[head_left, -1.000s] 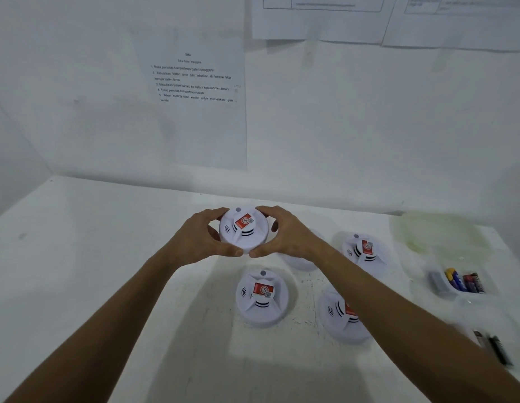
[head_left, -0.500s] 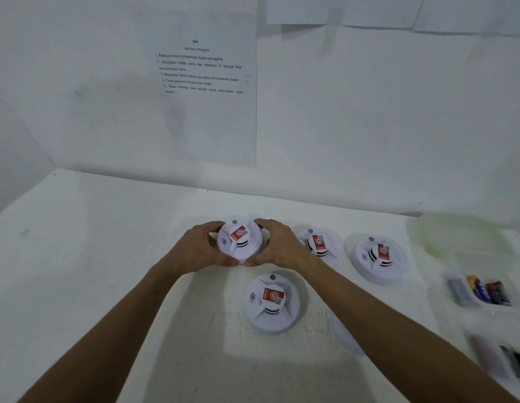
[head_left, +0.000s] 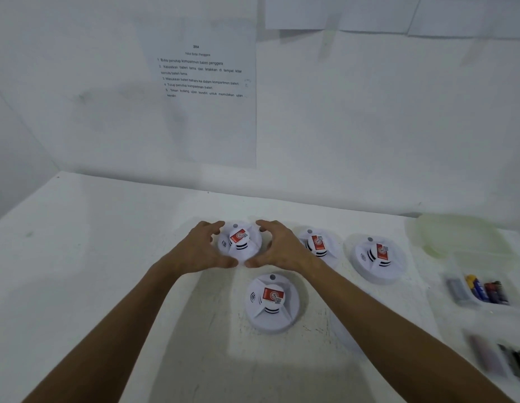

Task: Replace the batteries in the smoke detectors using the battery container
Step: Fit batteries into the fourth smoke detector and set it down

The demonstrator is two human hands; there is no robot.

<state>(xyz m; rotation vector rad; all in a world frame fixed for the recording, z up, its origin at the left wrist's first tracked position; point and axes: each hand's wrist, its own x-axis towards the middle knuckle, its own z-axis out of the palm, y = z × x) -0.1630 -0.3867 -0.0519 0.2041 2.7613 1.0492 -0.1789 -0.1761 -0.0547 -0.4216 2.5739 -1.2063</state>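
Note:
A white smoke detector (head_left: 239,242) with a red sticker lies face up on the white table (head_left: 107,271). My left hand (head_left: 194,251) and my right hand (head_left: 282,248) flank it, fingers spread and arched with gaps to its rim. Both thumbs meet at its near edge. Three more detectors lie around: one nearer to me (head_left: 271,303), one behind my right wrist (head_left: 318,245), one further right (head_left: 375,257). Another is mostly hidden under my right forearm. A clear battery container (head_left: 456,301) at the right holds several batteries (head_left: 485,289).
A translucent lid (head_left: 456,237) lies at the back right. A second clear tray with dark batteries (head_left: 511,359), blurred, sits at the lower right edge. An instruction sheet (head_left: 206,82) hangs on the wall behind the table.
The detector came down from mid-air onto the table at the back of the group. My fingers, tight round its rim before, have loosened and spread away from it.

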